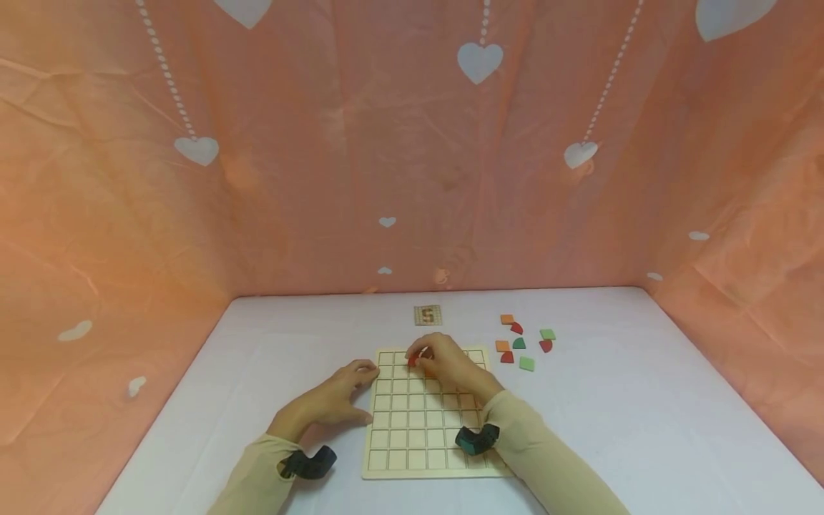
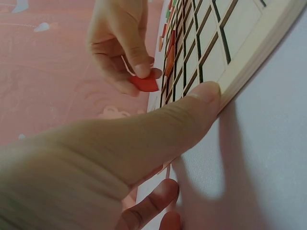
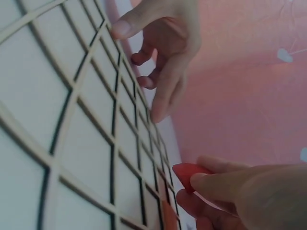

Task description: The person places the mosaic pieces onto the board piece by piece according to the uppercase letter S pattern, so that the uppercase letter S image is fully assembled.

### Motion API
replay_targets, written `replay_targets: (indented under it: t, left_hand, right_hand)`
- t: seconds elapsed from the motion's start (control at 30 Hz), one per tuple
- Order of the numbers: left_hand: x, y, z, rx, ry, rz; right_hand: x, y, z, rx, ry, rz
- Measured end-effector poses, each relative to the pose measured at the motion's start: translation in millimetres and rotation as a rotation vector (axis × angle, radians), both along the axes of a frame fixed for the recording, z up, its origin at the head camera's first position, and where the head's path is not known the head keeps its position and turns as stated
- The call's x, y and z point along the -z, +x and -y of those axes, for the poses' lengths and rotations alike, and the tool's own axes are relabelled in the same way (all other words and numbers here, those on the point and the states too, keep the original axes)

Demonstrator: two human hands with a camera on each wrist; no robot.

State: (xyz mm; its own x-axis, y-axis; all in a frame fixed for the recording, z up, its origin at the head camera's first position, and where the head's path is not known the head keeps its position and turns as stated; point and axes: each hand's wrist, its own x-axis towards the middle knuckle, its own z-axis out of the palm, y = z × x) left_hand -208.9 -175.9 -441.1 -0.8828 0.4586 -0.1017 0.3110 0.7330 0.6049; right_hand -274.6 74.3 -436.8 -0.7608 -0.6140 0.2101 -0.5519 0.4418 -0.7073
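Observation:
A pale wooden grid board (image 1: 399, 420) lies flat on the table. My right hand (image 1: 453, 366) is over its far rows, pinching a red quarter-round tile (image 3: 184, 173) between thumb and fingers, close above the squares. An orange tile (image 3: 169, 215) sits in the grid near that hand; in the left wrist view, a red piece shows beside it. At the board's left side is my left hand (image 1: 335, 397), fingers spread and relaxed. Its thumb (image 2: 206, 93) rests against the board's edge, and its fingertips touch that edge farther back.
Right of the board lie loose tiles: orange squares (image 1: 502, 346), light green squares (image 1: 526, 363), red quarter-rounds (image 1: 546, 346) and a dark green one (image 1: 519, 344). A small patterned card (image 1: 428, 315) lies beyond the board. Pink fabric (image 1: 412, 157) with white hearts walls the table.

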Motion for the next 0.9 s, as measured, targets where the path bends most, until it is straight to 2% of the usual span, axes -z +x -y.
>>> replay_targets:
  t: [0.23, 0.5, 0.7, 0.9]
  left_hand:
    - [-0.5, -0.1, -0.4, 0.003, 0.014, 0.004]
    - [-1.4, 0.1, -0.4, 0.002, 0.010, 0.000]
    - [-2.2, 0.5, 0.3, 0.021, 0.001, -0.022]
    - [-2.0, 0.8, -0.4, 0.010, -0.005, -0.013]
  right_hand:
    - [5.2, 0.2, 2.0, -0.015, 0.043, -0.003]
    - [4.5, 3.6, 1.1, 0.112, 0.157, -0.064]
    - [3.8, 4.4, 0.5, 0.097, 0.186, -0.096]
    - [3.2, 4.9, -0.4, 0.086, 0.212, -0.050]
